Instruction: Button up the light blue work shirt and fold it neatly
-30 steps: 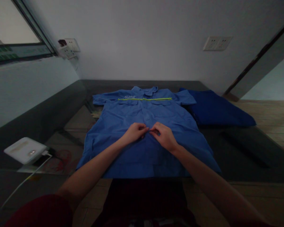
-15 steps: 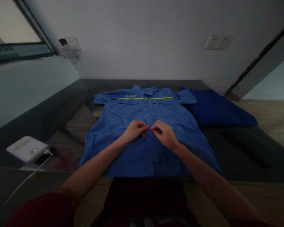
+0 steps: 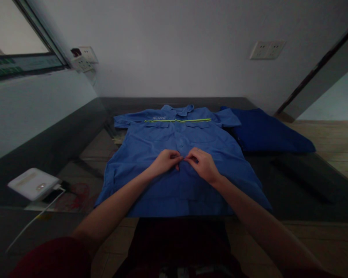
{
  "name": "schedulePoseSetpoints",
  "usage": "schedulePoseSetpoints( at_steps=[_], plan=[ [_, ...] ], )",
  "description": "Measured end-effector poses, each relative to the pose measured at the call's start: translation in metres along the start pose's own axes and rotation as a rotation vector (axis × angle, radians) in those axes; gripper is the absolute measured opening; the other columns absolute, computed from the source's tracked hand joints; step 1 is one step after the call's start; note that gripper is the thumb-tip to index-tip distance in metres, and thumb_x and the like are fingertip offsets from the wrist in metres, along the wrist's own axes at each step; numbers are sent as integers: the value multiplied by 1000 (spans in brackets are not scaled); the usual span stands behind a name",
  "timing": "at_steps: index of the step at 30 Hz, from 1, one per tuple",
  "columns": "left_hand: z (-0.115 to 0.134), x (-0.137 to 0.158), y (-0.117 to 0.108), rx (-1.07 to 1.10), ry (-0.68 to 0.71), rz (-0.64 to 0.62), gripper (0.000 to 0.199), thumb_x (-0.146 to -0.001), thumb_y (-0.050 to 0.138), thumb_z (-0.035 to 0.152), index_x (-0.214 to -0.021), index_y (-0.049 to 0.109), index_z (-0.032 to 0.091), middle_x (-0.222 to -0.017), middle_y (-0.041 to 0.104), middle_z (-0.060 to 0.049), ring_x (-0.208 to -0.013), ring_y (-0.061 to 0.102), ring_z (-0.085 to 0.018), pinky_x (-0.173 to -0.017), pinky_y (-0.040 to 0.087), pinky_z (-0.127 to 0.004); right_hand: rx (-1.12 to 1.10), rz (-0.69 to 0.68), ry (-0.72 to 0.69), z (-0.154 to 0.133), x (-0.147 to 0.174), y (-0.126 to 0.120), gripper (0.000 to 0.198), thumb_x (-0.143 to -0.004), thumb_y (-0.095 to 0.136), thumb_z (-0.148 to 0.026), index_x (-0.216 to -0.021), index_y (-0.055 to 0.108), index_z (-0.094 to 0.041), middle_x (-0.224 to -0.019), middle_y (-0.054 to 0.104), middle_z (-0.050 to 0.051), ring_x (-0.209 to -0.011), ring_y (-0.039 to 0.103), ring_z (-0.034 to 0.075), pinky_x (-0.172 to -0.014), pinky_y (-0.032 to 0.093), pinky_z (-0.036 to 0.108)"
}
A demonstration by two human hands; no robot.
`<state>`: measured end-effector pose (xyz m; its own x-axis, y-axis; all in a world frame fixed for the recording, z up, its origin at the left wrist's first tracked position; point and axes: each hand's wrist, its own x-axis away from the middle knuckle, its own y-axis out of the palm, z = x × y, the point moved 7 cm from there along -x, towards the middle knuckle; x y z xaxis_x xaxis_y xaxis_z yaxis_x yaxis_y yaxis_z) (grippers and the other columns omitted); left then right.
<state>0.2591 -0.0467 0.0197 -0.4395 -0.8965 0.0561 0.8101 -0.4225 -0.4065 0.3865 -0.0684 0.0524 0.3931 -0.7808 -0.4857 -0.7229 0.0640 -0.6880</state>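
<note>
A blue short-sleeved work shirt [image 3: 159, 185] lies spread on the dark table, front side up, collar toward the wall. A yellow-green stripe crosses its chest, with pale lettering above the left pocket. Over the front placket, below the chest pockets, my two hands meet almost fingertip to fingertip. My left hand [image 3: 166, 160] pinches the shirt's front edge between thumb and finger. My right hand [image 3: 202, 164] pinches the same placket just to the right. Whether a button sits between the fingertips is hidden.
A folded darker blue cloth [image 3: 272, 131] lies right of the shirt. At the left stands a white box-shaped device [image 3: 33, 183] with a white cable [image 3: 36, 218] plugged in. Wall sockets [image 3: 267, 50] sit above the dark table [image 3: 295, 185]; a long dark object [image 3: 303, 179] lies at right.
Both hands have shifted very slightly downward along the placket, still pinching. The shirt and the other things lie as before.
</note>
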Motion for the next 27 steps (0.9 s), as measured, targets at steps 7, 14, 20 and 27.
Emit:
schedulePoseSetpoints(
  at_steps=[7,14,20,27],
  plan=[
    [-1,1,0,-58,30,51,21,-84,53,29,-69,59,15,-52,61,1,-51,55,-12,-52,37,-21,-1,3,-17,-2,0,1,4,-85,59,-17,-82,61,-18,-79,64,4,-73,60,17,-68,45,28],
    [11,5,-3,-140,60,143,20,-84,53,28,-71,61,15,-56,62,0,-54,60,-13,-54,42,-22,19,40,12,7,0,1,9,-86,59,-19,-79,64,-19,-79,66,5,-75,61,19,-69,46,30],
    [15,11,-7,45,66,230,28,-77,62,19,-102,50,20,-68,66,4,-56,62,-13,-55,46,-22,-19,80,33,9,0,-4,9,-85,60,-19,-77,63,-19,-77,65,3,-74,61,18,-70,45,29],
    [20,11,-5,-52,153,226,25,-76,62,16,-99,52,20,-72,62,4,-64,58,-11,-61,43,-21,-83,95,24,8,0,-6,12,-85,60,-20,-74,62,-19,-75,64,3,-72,61,17,-69,45,29]
  ],
)
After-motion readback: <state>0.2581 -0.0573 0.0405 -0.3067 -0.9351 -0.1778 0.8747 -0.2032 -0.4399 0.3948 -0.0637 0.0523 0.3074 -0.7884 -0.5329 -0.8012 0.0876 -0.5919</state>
